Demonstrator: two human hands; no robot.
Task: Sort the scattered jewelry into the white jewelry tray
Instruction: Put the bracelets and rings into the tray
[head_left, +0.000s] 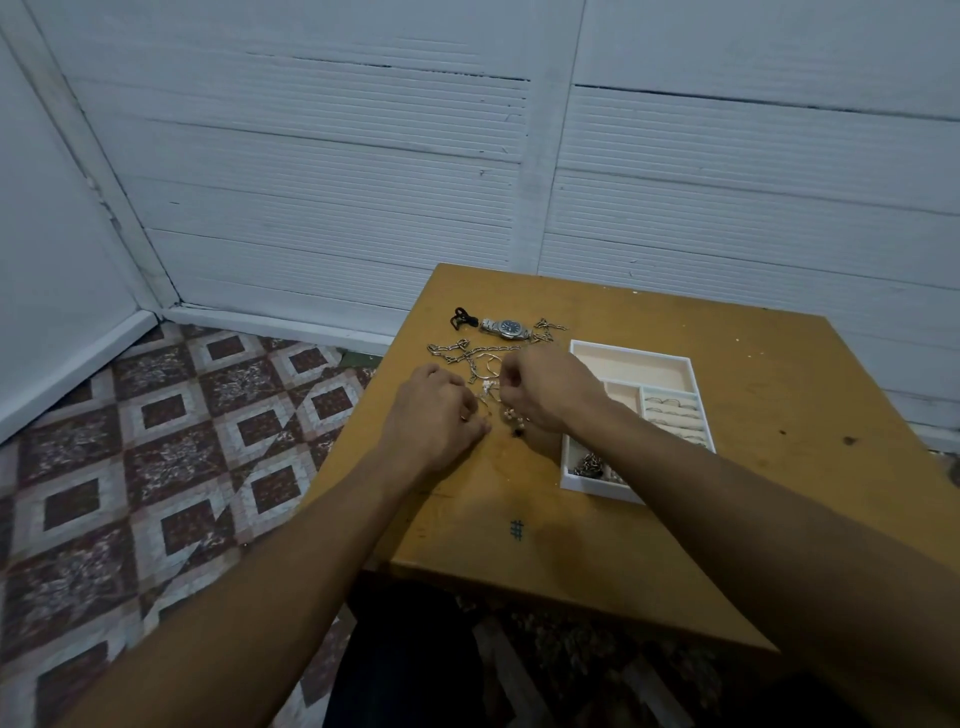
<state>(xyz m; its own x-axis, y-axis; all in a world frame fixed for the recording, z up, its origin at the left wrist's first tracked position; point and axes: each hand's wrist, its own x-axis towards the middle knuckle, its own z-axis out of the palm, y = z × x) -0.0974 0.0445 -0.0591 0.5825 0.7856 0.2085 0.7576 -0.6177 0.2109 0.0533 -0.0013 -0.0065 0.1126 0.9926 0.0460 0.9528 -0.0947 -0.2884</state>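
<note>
Jewelry (487, 387) lies between left hand (434, 415) and right hand (548, 387) — fingers (511, 374) curled onto it, actual grip indiscernible.

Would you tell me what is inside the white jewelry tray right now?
Rings sit in its ribbed right section and chains in the near one; the far section looks bare. The right forearm covers the tray's near corner.
</note>
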